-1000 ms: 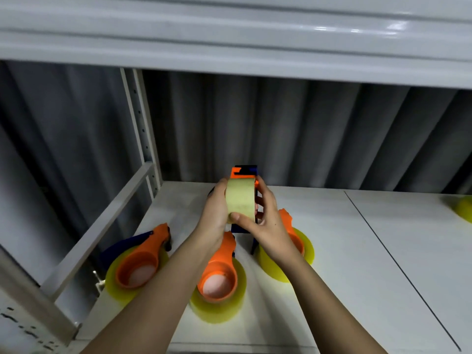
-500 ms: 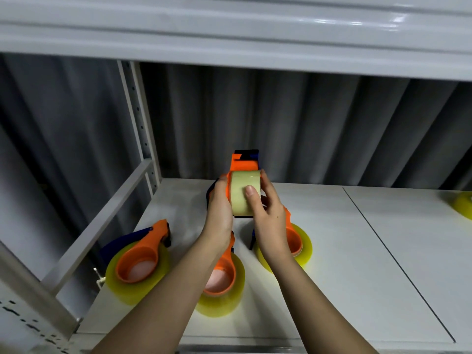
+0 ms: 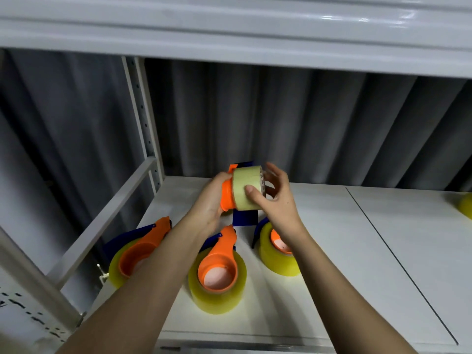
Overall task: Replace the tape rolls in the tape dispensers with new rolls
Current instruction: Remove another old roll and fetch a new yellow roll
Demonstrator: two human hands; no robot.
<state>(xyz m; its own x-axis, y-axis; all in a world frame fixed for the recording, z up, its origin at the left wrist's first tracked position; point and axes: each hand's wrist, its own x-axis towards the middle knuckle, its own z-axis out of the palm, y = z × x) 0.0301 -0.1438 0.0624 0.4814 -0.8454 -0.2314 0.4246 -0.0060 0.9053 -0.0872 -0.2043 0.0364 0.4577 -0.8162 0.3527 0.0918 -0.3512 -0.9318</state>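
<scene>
Above the white shelf (image 3: 357, 251), my left hand (image 3: 209, 203) grips an orange and blue tape dispenser (image 3: 226, 198). A thin, pale yellow tape roll (image 3: 246, 190) sits partly off the dispenser's orange hub, toward the right. My right hand (image 3: 277, 198) holds that roll, thumb on its outer face and fingers spread behind it. Three more orange dispensers, each with a thick yellow roll, lie flat on the shelf: left (image 3: 135, 259), middle (image 3: 217, 274) and right (image 3: 278, 254).
A further yellow roll (image 3: 466, 205) shows at the shelf's far right edge. A grey upright post (image 3: 143, 118) and crossbar (image 3: 107, 221) frame the left side. An upper shelf (image 3: 229, 34) hangs overhead, with a dark corrugated wall behind.
The dispenser has turned so the roll's side faces right. The pale roll has slid partway off the orange hub toward my right hand, whose fingers have spread wider.
</scene>
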